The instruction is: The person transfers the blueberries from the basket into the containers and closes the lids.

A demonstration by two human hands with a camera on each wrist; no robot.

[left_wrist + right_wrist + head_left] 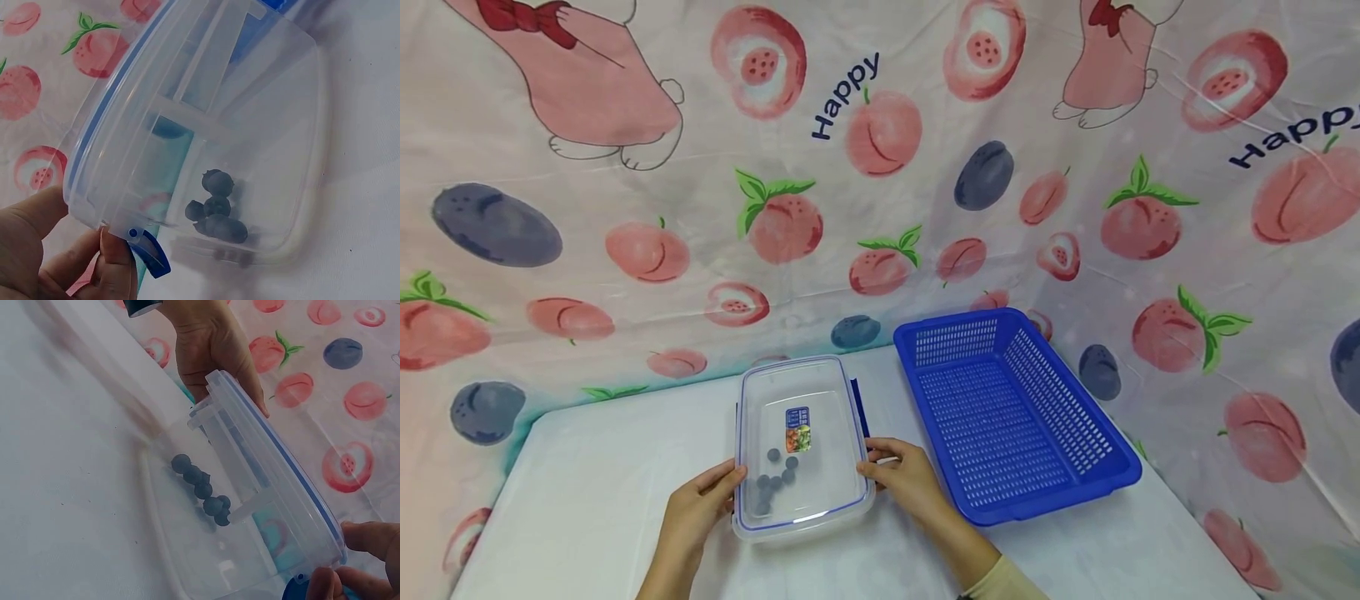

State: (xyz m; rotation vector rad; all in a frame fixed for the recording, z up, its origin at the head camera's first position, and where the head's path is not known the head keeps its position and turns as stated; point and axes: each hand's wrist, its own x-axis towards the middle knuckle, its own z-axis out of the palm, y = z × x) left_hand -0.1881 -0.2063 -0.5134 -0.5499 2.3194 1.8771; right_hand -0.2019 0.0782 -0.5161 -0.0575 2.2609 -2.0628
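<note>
A clear box (801, 446) with a blue-edged lid and a few dark berries (775, 479) inside was held near the tabletop's front edge, gripped by the left hand (696, 508) and right hand (906, 477).

A lidded food container (801, 446) sits on the table (587, 483), near its middle. Inside it, a cluster of blueberries (773, 482) lies toward the near left part. The left hand (700, 504) touches the container's left side and the right hand (906, 479) its right side, both at the near end. Just right of the container, close beside the right hand, stands a perforated basket (1011, 417), reaching farther back. A printed cloth (880, 167) hangs behind the table and along its right.
</note>
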